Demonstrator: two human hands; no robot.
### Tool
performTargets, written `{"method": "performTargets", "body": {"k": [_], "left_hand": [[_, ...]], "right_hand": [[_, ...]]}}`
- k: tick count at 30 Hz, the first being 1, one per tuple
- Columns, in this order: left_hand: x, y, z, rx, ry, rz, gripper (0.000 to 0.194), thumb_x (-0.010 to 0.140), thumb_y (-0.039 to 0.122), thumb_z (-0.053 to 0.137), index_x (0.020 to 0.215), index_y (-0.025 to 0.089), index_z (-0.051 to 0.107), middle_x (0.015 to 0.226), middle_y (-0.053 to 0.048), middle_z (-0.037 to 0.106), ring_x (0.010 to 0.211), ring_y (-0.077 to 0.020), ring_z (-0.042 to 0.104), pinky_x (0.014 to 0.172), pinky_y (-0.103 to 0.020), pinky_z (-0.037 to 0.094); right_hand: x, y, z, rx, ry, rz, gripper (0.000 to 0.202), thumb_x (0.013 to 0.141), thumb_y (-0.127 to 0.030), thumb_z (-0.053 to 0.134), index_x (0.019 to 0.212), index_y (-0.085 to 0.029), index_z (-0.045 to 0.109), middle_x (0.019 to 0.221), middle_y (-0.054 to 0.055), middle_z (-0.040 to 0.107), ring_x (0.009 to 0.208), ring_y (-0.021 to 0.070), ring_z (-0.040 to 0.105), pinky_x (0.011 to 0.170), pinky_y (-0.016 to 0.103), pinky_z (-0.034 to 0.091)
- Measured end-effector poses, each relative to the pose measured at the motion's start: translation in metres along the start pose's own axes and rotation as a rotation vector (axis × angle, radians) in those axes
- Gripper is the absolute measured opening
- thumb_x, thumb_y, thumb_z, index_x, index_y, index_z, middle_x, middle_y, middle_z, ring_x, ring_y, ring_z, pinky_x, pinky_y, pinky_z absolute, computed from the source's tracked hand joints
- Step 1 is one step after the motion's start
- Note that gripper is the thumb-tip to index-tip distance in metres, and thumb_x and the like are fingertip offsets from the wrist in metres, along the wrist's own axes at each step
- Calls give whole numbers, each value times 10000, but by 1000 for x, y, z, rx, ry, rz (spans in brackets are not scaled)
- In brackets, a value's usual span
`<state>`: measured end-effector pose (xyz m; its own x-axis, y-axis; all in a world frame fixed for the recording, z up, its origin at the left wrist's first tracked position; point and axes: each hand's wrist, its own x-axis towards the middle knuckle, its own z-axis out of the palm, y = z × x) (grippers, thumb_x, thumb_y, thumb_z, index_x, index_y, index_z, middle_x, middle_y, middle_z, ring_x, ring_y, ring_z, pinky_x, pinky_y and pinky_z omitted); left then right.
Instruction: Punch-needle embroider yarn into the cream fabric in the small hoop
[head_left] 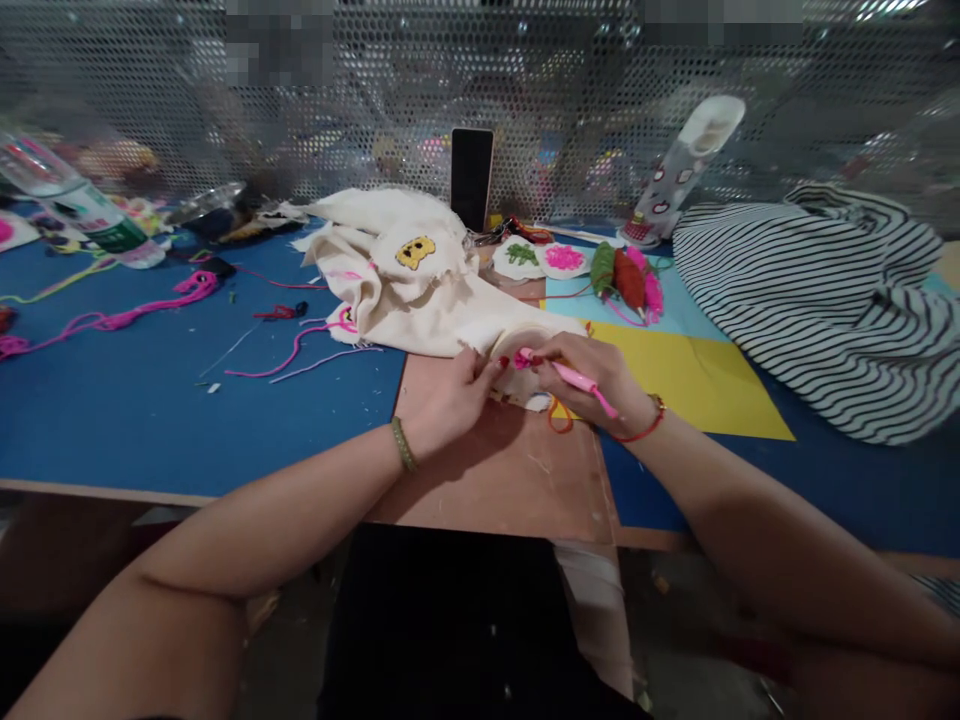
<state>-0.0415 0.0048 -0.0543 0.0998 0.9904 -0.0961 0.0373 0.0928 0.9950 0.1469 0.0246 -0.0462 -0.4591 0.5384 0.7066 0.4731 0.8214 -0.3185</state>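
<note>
My left hand [469, 392] grips the near left edge of a round hoop [504, 345], its thumb on the rim. Cream cloth [427, 315] is stretched in the hoop and spreads away to the back left, with a yellow animal-face patch [415, 252] on it. Closed around a pink pen-like tool [574, 377], my right hand [600, 370] rests over the right part of the hoop. The tool's tip is at a small patch of pink stitching [523, 358] on the cloth. A loop of orange yarn [559, 415] lies below my right hand.
A dark phone [472, 178] stands upright behind the cloth. Green, red and pink yarn bundles [628, 280] lie on light-blue and yellow sheets [697, 385]. Striped fabric [840, 310] and a clear cup [679, 170] are right; a plastic bottle [101, 220] and pink yarn [120, 318] are left.
</note>
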Motion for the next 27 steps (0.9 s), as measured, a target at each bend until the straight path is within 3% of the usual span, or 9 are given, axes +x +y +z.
{"method": "performTargets", "body": {"k": [4, 10, 18, 23, 27], "left_hand": [[-1, 5, 3, -175, -44, -28, 178, 926, 277, 554, 1082, 204, 598, 1073, -71, 679, 974, -204, 622, 868, -362, 519], [-2, 10, 5, -305, -2, -67, 95, 904, 236, 587, 985, 200, 623, 1031, -55, 689, 959, -187, 621, 869, -342, 542], [-2, 12, 6, -346, 5, -86, 104, 899, 230, 592, 990, 188, 624, 1058, -72, 677, 942, -201, 631, 811, -352, 573], [7, 4, 0, -317, 53, -76, 114, 894, 245, 603, 991, 185, 603, 1039, -85, 679, 944, -207, 630, 735, -302, 576], [17, -5, -5, -318, 80, -95, 165, 891, 295, 620, 1014, 190, 586, 1032, -91, 681, 916, -203, 638, 711, -309, 577]], "right_hand": [[-2, -1, -1, 84, 41, 114, 147, 931, -281, 540, 825, -210, 612, 701, 18, 711, 594, 124, 654, 527, 237, 486], [-2, -7, -9, 189, 133, 253, 204, 936, -300, 546, 756, -214, 587, 652, 10, 715, 541, 123, 656, 481, 239, 485], [-4, -2, -9, 213, 99, 325, 229, 923, -384, 581, 766, -221, 611, 648, 12, 676, 535, 124, 587, 484, 270, 429], [-3, 3, -5, 375, 50, 464, 211, 862, -460, 648, 897, -251, 635, 735, 21, 674, 623, 169, 624, 548, 311, 481], [3, 8, -1, 451, 161, 615, 344, 720, -512, 775, 843, -235, 611, 678, -6, 626, 568, 144, 590, 495, 277, 472]]}}
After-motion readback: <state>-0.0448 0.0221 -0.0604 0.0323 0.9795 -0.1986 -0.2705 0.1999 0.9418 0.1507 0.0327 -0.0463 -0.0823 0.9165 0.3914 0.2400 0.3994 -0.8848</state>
